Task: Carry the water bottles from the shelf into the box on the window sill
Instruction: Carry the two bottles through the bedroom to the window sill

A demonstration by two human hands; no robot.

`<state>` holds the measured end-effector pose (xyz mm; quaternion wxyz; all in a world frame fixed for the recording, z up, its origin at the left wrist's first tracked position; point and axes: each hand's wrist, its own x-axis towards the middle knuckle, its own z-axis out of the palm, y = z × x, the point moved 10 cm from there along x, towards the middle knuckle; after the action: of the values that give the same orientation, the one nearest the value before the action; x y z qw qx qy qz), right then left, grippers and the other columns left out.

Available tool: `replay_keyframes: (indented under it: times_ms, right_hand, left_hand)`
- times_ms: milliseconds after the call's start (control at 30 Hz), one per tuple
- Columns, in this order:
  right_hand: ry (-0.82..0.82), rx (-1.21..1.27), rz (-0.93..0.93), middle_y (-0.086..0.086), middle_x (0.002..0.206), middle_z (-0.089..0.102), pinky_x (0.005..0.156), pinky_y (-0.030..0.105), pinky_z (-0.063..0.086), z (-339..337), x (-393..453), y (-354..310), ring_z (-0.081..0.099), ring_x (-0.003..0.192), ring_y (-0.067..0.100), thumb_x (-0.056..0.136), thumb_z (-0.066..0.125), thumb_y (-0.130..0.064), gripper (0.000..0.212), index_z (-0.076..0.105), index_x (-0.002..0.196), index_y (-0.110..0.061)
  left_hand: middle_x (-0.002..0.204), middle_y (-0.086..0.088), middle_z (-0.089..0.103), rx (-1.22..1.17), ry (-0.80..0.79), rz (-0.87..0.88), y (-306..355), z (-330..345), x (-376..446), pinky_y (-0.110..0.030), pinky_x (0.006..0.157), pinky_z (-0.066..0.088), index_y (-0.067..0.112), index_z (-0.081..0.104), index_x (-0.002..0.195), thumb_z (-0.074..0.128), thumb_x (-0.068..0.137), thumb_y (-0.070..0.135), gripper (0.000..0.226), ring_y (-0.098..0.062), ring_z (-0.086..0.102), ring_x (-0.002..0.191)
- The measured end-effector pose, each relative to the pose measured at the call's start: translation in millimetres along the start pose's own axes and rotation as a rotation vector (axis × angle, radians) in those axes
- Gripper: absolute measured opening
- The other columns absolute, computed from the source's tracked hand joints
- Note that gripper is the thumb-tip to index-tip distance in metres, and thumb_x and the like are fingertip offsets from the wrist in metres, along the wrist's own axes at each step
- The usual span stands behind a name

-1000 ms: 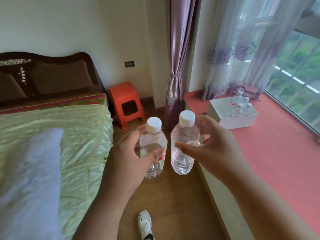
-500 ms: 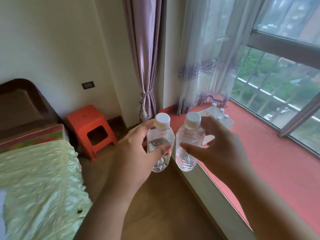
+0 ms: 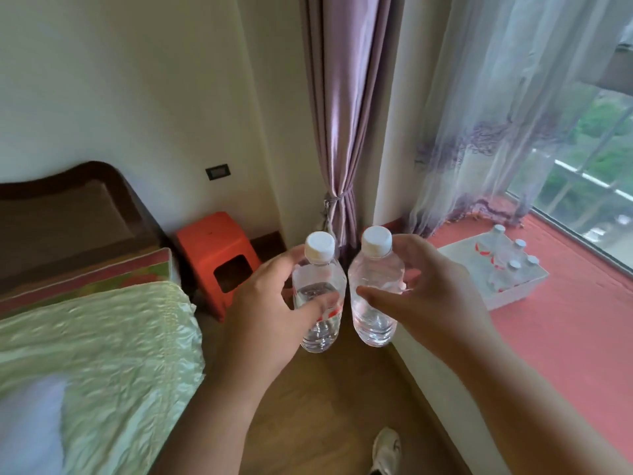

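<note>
Water bottles, two of them, stand upright in my hands, white caps pointing up, long axes vertical, side by side and nearly touching above the wooden floor [image 3: 318, 406]. My left hand [image 3: 263, 323] wraps the left bottle [image 3: 320, 289], thumb across its label. My right hand [image 3: 431, 303] grips the right bottle [image 3: 375, 289], thumb in front and fingers behind. To the right, a white box [image 3: 513, 296] sits on the red window sill [image 3: 565, 337], already holding several capped bottles [image 3: 503, 255] upright. An orange stool [image 3: 219, 258] stands beside the bed [image 3: 102, 354].
</note>
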<state>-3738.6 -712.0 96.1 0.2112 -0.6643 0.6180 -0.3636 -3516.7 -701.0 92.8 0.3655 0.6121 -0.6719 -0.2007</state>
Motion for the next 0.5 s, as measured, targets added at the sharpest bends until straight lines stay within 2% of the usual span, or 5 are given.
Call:
replay_keyframes:
  times_ms: [133,233,367,500]
  right_hand:
    - [-0.052,0.074,-0.058,-0.028,0.104,0.067,0.075,0.028,0.053,25,60,-3,0.061,0.092,-0.002,0.064,0.088,-0.048,0.063,0.055,0.119,-0.045]
    - [-0.097,0.138,-0.098,-0.026,0.109,0.068,0.081,0.032,0.056,37,102,-4,0.063,0.098,-0.001,0.066,0.087,-0.047,0.065,0.055,0.122,-0.043]
    - [-0.150,0.157,-0.140,-0.025,0.107,0.068,0.080,0.028,0.055,43,148,3,0.063,0.094,-0.003,0.067,0.086,-0.047,0.062,0.056,0.120,-0.041]
    - [-0.141,0.148,-0.129,-0.028,0.109,0.065,0.083,0.034,0.057,33,183,21,0.063,0.097,0.001,0.067,0.086,-0.049,0.064,0.053,0.122,-0.044]
  left_hand:
    - [0.121,0.028,0.062,0.047,0.055,-0.083,-18,-7,39,-0.035,0.092,0.055,0.051,0.052,0.132,0.083,0.073,0.053,0.066,0.002,0.060,0.111]
    - [0.120,0.029,0.062,0.099,0.094,-0.123,-24,-9,70,-0.033,0.091,0.055,0.054,0.050,0.131,0.081,0.074,0.056,0.066,0.003,0.060,0.108]
    - [0.118,0.032,0.062,0.074,0.164,-0.156,-24,0,105,-0.031,0.089,0.054,0.055,0.051,0.130,0.082,0.073,0.056,0.065,0.004,0.060,0.106]
    - [0.117,0.032,0.061,0.045,0.141,-0.151,-17,27,142,-0.034,0.090,0.056,0.055,0.051,0.129,0.083,0.073,0.054,0.064,0.003,0.061,0.107]
